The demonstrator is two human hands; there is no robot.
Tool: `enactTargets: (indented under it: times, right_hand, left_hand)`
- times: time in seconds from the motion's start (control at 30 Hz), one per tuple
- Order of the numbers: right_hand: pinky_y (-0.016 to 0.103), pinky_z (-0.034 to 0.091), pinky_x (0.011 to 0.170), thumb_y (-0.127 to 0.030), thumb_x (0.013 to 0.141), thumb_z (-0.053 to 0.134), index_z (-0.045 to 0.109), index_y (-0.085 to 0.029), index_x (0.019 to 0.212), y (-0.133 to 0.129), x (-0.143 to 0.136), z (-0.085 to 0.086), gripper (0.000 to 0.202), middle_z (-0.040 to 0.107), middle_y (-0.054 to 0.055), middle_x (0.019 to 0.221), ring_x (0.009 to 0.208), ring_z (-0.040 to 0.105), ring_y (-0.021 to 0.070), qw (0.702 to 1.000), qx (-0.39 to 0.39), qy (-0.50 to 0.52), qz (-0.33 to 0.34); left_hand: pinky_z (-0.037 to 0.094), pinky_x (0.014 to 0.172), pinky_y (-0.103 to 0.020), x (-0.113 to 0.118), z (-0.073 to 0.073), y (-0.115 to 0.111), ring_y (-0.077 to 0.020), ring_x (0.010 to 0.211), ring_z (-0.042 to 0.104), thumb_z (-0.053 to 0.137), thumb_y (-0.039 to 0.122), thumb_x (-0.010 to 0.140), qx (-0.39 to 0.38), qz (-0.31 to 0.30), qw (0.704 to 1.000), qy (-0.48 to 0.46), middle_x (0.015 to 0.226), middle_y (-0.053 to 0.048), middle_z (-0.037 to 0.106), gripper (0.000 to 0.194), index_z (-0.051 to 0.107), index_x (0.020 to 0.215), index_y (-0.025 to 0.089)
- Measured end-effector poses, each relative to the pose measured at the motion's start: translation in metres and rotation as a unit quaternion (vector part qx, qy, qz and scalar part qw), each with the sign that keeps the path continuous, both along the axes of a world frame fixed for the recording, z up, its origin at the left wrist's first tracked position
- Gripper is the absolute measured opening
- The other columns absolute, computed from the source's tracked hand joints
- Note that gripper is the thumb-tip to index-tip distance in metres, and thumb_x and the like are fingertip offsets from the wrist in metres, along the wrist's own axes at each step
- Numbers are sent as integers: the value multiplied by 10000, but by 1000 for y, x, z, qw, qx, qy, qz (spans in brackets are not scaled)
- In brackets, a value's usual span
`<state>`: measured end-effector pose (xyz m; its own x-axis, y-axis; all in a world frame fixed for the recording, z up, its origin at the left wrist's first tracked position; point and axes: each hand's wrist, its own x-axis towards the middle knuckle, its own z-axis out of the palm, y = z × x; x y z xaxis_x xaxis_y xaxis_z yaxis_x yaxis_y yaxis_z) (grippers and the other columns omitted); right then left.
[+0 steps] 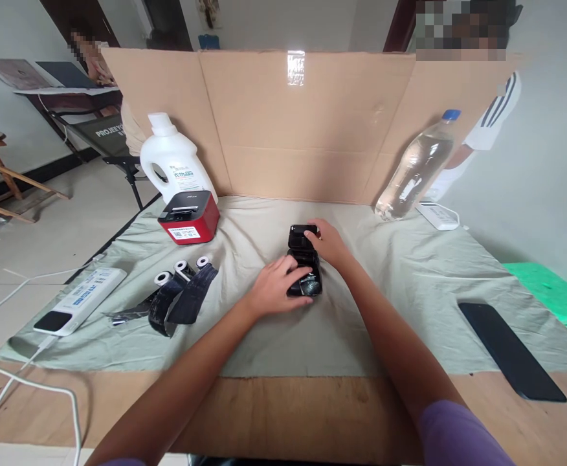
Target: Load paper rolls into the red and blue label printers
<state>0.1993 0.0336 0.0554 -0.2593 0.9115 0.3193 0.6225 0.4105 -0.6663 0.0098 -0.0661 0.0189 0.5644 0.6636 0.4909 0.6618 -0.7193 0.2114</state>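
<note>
A small black portable printer (pixel 311 283) lies on the cloth in front of me, its lid (pixel 298 237) raised at the far end. My left hand (pixel 278 286) grips the body from the left, with the fingers reaching across it. At the lid's right edge, my right hand (pixel 329 243) holds the lid between thumb and fingers. My fingers partly hide the printer's inside. To the left lie three paper rolls (pixel 182 268) with loose black wrapping (pixel 193 298) around and beside them.
A red and black box-shaped printer (pixel 206 223) stands before a white detergent jug (pixel 174 155). Cardboard (pixel 307 129) walls the far side. A water bottle (pixel 417 168) leans at right. A phone (pixel 511 349) and a cabled white power bank (pixel 82 301) flank my arms. Someone's sleeve (pixel 501 107) shows behind.
</note>
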Motion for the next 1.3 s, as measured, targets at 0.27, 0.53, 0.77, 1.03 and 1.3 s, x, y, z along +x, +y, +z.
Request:
enactTargets:
  times: [0.27,0.53,0.77,1.03,1.3]
  right_hand:
    - [298,457,799,-125,808,635,665,-183,914,-23,14,26,125,578,39,979,776,548,142,976,-80,-132,152]
    - [336,490,880,-210,879,633,639,-250,1262,-30,11,28,384,556,91,1180,871,607,177,967,-152,-181,97]
    - [357,479,942,-294,928,615,550,-211,1378,-25,11,23,462,641,126,1308,1124,626,263,939,-294,-173,50]
    - [338,556,660,-305,925,596,362,-205,1528,-36,5,22,654,644,179,1268,836,674,233,929,-357,-101,-7]
    - [296,552,554,-360,882,654,419,-194,1478,-43,3,13,662,631,177,1219,782,641,211,939,-338,-38,-43]
  left_hand:
    - [419,635,-297,3,-15,-17,-158,727,573,522,213,974,194,-13,980,34,763,-25,604,215,699,1097,204]
    - [490,688,-287,-4,-19,-20,-163,774,610,561,250,944,126,-17,991,-40,850,-31,641,292,665,1217,257]
    - [537,763,-314,0,-22,-3,-157,796,602,539,408,954,-225,226,915,-247,1122,-70,631,527,467,1434,205]
    - [524,890,-408,-4,-14,-5,-309,1074,648,698,568,795,-272,163,944,-87,1361,-127,533,916,307,1558,246]
    - [502,946,-438,-3,-21,-6,-382,1211,595,738,689,706,-242,178,953,-37,1369,-152,514,1162,165,1614,245]
